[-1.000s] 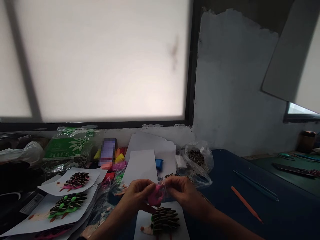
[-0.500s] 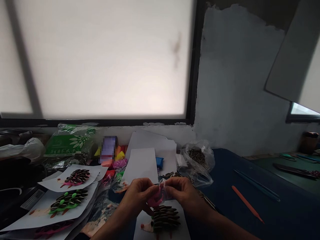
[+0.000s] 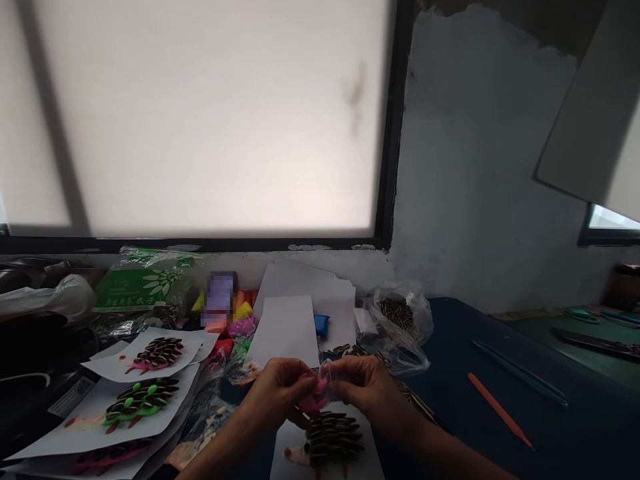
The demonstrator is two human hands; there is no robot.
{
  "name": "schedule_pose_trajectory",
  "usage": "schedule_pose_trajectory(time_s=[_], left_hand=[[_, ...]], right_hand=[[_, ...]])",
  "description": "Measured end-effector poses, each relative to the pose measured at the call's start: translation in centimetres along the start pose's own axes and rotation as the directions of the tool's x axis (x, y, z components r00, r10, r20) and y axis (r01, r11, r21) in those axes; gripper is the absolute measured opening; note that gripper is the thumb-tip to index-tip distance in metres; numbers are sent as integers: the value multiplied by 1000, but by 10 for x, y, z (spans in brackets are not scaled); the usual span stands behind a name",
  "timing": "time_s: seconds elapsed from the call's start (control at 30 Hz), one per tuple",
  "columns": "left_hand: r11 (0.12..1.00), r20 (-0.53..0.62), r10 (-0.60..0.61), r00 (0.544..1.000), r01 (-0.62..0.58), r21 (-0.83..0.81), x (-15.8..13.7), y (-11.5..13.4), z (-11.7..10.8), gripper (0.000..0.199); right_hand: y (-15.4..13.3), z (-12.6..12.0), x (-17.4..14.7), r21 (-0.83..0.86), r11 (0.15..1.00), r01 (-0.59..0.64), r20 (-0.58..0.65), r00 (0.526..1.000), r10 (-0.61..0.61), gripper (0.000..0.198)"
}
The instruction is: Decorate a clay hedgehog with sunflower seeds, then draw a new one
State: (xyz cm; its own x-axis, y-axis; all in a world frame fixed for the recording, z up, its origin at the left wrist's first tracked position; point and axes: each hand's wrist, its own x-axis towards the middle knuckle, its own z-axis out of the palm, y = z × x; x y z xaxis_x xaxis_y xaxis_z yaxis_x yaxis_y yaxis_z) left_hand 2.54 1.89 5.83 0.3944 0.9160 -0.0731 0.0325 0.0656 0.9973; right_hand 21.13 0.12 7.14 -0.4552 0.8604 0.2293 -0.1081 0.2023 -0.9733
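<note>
Pink modelling clay [image 3: 313, 402] in a clear plastic wrapper [image 3: 327, 371] is held up between my two hands. My left hand [image 3: 285, 390] is closed, its thumb and fingers pinching the pink clay. With thumb and forefinger, my right hand [image 3: 364, 387] grips the wrapper's right side. Just below the hands, a hedgehog [image 3: 335, 437] of clay and striped sunflower seeds lies on a white card [image 3: 291, 472]. It has a pale snout with a red-brown nose. My fingers partly cover the clay.
Finished hedgehog cards [image 3: 55, 445] are stacked at left, before a green seed bag [image 3: 133, 287]. White paper [image 3: 285, 327], a blue clay packet [image 3: 321, 325] and an open bag of seeds [image 3: 397, 312] lie behind. An orange modelling tool [image 3: 500, 410] and blue tweezers-like tool [image 3: 520, 373] lie right.
Both hands stay almost in place, still holding the pink clay and its wrapper. The whole view has shifted slightly, so things appear a little further right.
</note>
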Motion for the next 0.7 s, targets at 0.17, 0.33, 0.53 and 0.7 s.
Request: schedule_pose_trajectory(time_s=[0.17, 0.33, 0.53, 0.7], left_hand=[[999, -24, -17, 1000, 16, -34, 1, 0, 2, 59], [998, -45, -31, 999, 28, -61, 4, -6, 6, 63], [994, -53, -37, 998, 31, -102, 10, -15, 9, 66], [988, -44, -23, 999, 16, -152, 11, -15, 2, 57]], right_hand=[[6, 0, 0, -204, 978, 33, -89, 995, -52, 16], [11, -2, -1, -524, 849, 71, -149, 973, -174, 7], [11, -5, -3, -715, 683, 149, -57, 961, -270, 10], [7, -4, -4, -695, 686, 217, -21, 947, -320, 13]])
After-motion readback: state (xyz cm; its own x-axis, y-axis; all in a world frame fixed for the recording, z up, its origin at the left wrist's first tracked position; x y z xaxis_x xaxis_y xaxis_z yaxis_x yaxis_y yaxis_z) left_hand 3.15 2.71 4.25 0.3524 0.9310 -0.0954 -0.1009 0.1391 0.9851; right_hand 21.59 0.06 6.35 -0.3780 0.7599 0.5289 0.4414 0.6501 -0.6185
